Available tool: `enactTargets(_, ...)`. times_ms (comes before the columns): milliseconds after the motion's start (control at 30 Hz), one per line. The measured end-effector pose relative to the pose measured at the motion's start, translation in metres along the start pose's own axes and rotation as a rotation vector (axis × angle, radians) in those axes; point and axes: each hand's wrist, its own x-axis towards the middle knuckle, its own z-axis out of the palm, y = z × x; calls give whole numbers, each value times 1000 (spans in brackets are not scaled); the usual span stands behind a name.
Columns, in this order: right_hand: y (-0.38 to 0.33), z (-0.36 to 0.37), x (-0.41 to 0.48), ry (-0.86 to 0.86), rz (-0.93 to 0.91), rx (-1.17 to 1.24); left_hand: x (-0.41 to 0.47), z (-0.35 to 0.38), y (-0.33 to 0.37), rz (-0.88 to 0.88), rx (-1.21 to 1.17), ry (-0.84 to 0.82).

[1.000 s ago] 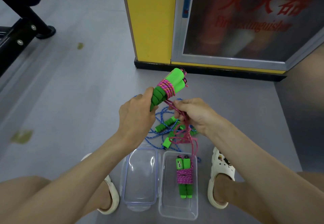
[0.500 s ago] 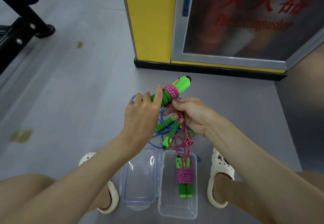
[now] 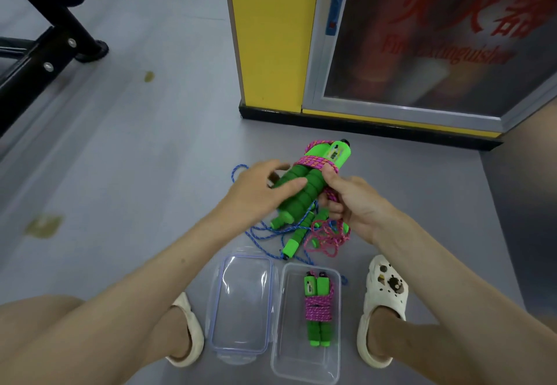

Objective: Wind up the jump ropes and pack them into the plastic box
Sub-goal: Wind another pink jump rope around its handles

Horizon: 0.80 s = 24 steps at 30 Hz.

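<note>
My left hand (image 3: 259,191) grips the two green handles of a pink jump rope (image 3: 310,185), held above the floor with several pink turns wound round their upper part. My right hand (image 3: 352,203) pinches the pink cord beside the handles, and its loose tail (image 3: 327,238) hangs in a tangle below. A blue jump rope (image 3: 289,238) with green handles lies loose on the floor under my hands. The clear plastic box (image 3: 304,366) stands between my feet and holds one wound pink rope bundle (image 3: 318,309).
The box's clear lid (image 3: 241,303) lies on the floor to the left of the box. My feet in white clogs (image 3: 382,309) flank both. A yellow fire-extinguisher cabinet (image 3: 271,38) stands ahead. Black gym equipment (image 3: 39,53) is at the far left.
The handle bundle has dropped lower and tilted toward me. My right hand has brought the pink cord round the handles and moved up close beside them.
</note>
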Motion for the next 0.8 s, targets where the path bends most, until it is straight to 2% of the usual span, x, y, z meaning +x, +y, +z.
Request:
enactTargets(100, 0, 2, -3, -85, -19, -14, -2, -9, -3, -243, -477, -255)
enactTargets(167, -1, 4, -3, -98, -28, -53, -8, -8, -7, -310, -682, -443)
enactTargets(200, -1, 5, -3, -92, -27, -56, -10, -7, -8, -310, -738, -468)
enactTargets(400, -1, 8, 0, -67, 34, -26, -5, -7, -6, -254, -652, -213)
enactTargets(500, 2, 6, 0, -27, 19, -171, -4, -7, -8, -209, -543, -87)
enactTargets(600, 8, 5, 0, 53, -73, -370, -1, -12, -11, -195, -463, 38)
enactTargets(800, 12, 8, 1, 164, -232, -608, 1, -11, -16, -101, -279, 88)
